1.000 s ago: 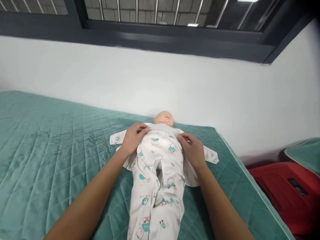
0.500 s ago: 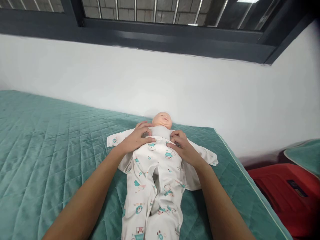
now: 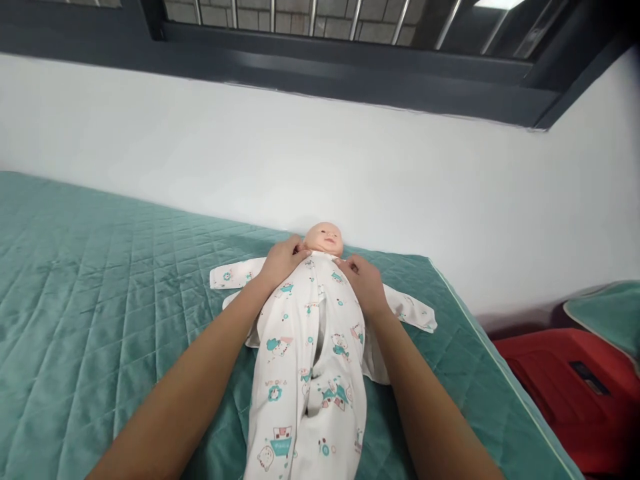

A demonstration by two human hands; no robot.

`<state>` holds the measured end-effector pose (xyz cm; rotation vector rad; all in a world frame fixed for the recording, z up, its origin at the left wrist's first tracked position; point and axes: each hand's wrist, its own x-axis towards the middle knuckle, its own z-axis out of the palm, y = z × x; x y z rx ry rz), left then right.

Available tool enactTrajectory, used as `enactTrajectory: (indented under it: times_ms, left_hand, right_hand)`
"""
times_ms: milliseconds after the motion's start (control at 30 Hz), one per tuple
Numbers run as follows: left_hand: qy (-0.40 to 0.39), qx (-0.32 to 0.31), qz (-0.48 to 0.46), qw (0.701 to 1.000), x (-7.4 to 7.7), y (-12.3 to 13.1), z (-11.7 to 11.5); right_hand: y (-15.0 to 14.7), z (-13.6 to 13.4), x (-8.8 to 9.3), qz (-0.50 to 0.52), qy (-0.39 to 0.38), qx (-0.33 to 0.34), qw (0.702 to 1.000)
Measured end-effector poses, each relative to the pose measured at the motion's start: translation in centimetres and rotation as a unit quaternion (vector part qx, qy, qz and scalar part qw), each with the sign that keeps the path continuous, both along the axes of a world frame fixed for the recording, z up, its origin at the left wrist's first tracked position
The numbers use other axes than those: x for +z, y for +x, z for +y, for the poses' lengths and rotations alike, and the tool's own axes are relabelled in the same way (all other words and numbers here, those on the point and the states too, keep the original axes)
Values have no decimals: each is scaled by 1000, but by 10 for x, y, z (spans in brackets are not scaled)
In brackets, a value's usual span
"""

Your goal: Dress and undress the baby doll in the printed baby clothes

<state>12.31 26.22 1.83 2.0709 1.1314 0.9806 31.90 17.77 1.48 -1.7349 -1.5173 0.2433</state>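
Note:
A baby doll (image 3: 324,238) lies on its back on a green quilted mattress cover (image 3: 150,293), its head by the wall. White printed baby pants (image 3: 310,360) with teal and pink drawings cover its front up to the neck. A matching baby shirt (image 3: 411,308) is spread beneath, sleeves stretched to both sides. My left hand (image 3: 283,261) pinches the pants' waistband at the left of the doll's neck. On the other side, my right hand (image 3: 364,280) grips the same waistband with curled fingers. The doll's body is hidden under the cloth.
A white wall (image 3: 310,160) rises behind the mattress, under a dark window frame (image 3: 350,73) with metal bars. Right of the mattress edge stands a red plastic stool-like object (image 3: 545,380), with green fabric (image 3: 605,310) behind it.
Both hands have moved up toward the doll's head, drawing the pants' waistband from the chest to the neck. The white area at the chest is now covered.

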Motion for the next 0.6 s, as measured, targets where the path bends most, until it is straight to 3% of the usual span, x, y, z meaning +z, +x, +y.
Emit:
enactTrajectory:
  times_ms: [167, 367, 600]
  left_hand:
    - [-13, -61, -75, 995, -1, -12, -10]
    - [14, -44, -38, 998, -2, -23, -17]
    - [2, -28, -18, 999, -3, -29, -18]
  right_hand:
    - [16, -6, -6, -34, 61, 60, 996]
    - [30, -13, 1, -13, -30, 144, 989]
    - [31, -16, 4, -10, -64, 131, 989]
